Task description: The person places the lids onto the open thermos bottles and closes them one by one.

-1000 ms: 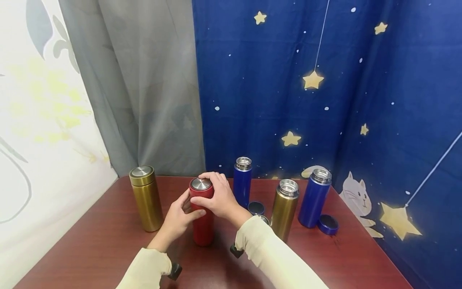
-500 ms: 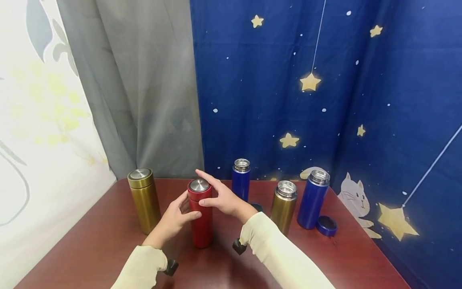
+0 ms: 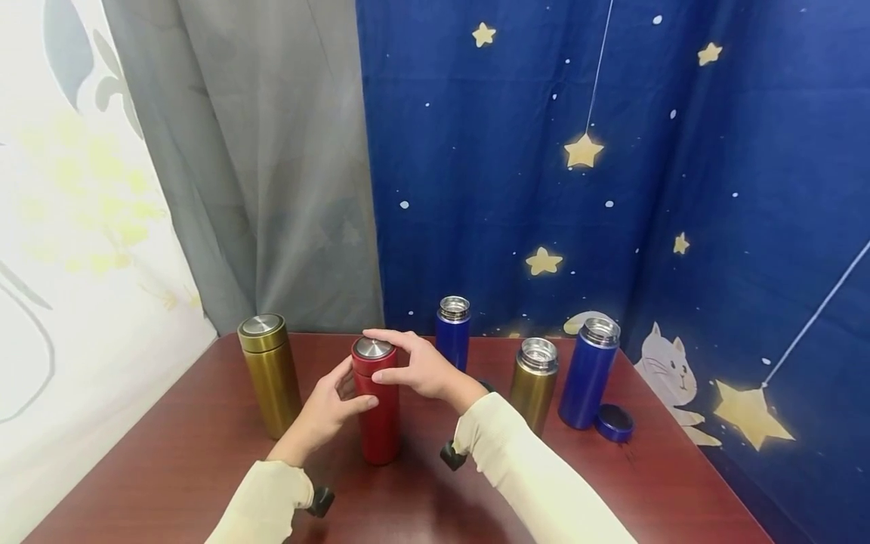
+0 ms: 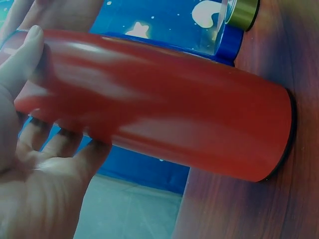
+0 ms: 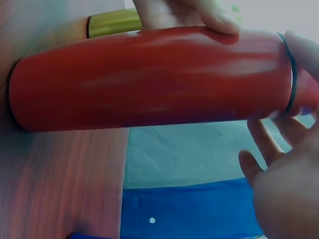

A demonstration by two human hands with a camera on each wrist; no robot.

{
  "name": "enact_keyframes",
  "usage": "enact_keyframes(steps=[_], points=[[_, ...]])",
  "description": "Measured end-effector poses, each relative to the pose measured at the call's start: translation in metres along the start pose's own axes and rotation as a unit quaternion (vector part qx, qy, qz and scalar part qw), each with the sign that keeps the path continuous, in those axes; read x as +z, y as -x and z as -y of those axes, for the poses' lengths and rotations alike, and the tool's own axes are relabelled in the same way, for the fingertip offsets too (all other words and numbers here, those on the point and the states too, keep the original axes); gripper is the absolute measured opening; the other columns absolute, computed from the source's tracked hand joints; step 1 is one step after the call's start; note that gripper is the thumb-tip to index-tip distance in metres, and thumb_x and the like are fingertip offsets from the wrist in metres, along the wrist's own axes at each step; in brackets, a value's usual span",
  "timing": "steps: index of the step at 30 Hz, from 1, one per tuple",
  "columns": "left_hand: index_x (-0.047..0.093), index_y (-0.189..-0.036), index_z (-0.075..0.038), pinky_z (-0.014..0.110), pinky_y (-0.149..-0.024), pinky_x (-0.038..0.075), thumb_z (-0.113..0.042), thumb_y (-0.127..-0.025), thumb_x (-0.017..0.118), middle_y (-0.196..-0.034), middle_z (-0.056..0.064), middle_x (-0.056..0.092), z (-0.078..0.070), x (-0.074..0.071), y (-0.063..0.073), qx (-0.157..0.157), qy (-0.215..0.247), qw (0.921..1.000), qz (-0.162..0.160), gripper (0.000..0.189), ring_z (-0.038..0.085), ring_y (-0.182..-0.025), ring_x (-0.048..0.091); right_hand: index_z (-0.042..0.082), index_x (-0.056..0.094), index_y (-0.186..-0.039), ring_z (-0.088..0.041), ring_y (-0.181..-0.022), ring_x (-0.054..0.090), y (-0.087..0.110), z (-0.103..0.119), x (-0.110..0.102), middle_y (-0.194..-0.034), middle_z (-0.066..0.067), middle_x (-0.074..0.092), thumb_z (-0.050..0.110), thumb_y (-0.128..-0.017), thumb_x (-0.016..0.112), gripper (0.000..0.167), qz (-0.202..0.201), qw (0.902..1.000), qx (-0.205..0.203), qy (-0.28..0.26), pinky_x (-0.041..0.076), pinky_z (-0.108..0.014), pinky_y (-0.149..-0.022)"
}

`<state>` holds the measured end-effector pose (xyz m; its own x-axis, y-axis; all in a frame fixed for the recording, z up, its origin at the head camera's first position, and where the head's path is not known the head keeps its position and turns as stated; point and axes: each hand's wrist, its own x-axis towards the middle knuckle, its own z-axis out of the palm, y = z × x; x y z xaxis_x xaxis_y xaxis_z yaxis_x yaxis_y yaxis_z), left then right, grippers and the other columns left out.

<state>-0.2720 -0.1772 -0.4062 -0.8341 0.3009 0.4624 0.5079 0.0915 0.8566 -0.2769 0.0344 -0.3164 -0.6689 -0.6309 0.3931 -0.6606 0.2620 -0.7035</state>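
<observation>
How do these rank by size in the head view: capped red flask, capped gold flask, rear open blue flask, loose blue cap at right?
1. Capped red flask and capped gold flask: too alike to rank.
2. Rear open blue flask, partly hidden by the right hand.
3. Loose blue cap.

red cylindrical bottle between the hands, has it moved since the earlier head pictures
No, the red cylindrical bottle keeps its spot relative to the closed gold cylindrical bottle.

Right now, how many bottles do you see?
5: capped gold bottle, far left; red bottle, centre; then, rightward, rear blue bottle, open gold bottle, right blue bottle.
</observation>
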Motion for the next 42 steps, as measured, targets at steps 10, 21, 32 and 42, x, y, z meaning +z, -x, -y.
enact_keyframes(steps=[10, 21, 32, 42], points=[[0.039, -0.148, -0.011, 0.034, -0.09, 0.052, -0.005, -0.083, 0.076, -0.138, 0.016, 0.053, -0.003, 0.005, 0.002, 0.0, -0.005, 0.9995, -0.03, 0.075, 0.031, -0.119, 0.057, 0.018, 0.057, -0.131, -0.013, -0.109, 0.045, -0.01, -0.024, 0.018, -0.12, 0.004, 0.06, 0.037, -0.08, 0.079, 0.059, -0.086, 0.9898, -0.039, 0.107, 0.048, -0.029, -0.087], [0.039, -0.147, -0.008, 0.034, -0.088, 0.052, -0.002, -0.082, 0.076, -0.135, 0.019, 0.054, -0.005, 0.008, 0.005, 0.0, 0.01, 0.9995, -0.03, 0.075, 0.029, -0.115, 0.06, 0.015, 0.057, -0.117, -0.013, -0.103, 0.047, -0.013, -0.023, 0.027, -0.107, 0.002, 0.06, 0.046, -0.074, 0.081, 0.058, -0.152, 0.9641, -0.061, 0.209, 0.041, -0.036, -0.088], [0.039, -0.149, -0.014, 0.033, -0.091, 0.051, -0.007, -0.083, 0.077, -0.139, 0.013, 0.052, -0.006, 0.008, 0.002, -0.008, -0.007, 0.9996, -0.025, 0.076, 0.03, -0.12, 0.057, 0.027, 0.051, -0.141, -0.013, -0.112, 0.048, -0.003, -0.029, 0.02, -0.122, 0.001, 0.056, 0.033, -0.085, 0.074, 0.061, -0.077, 0.9964, -0.013, 0.031, 0.05, -0.031, -0.089], [0.038, -0.148, -0.009, 0.034, -0.088, 0.052, -0.004, -0.082, 0.077, -0.134, 0.019, 0.055, -0.007, 0.011, 0.004, 0.007, -0.006, 0.9991, -0.042, 0.077, 0.033, -0.115, 0.06, 0.027, 0.055, -0.138, -0.013, -0.102, 0.05, -0.002, -0.025, 0.029, -0.111, 0.002, 0.06, 0.037, -0.083, 0.075, 0.059, -0.129, 0.9895, -0.009, 0.064, 0.051, -0.028, -0.079]])
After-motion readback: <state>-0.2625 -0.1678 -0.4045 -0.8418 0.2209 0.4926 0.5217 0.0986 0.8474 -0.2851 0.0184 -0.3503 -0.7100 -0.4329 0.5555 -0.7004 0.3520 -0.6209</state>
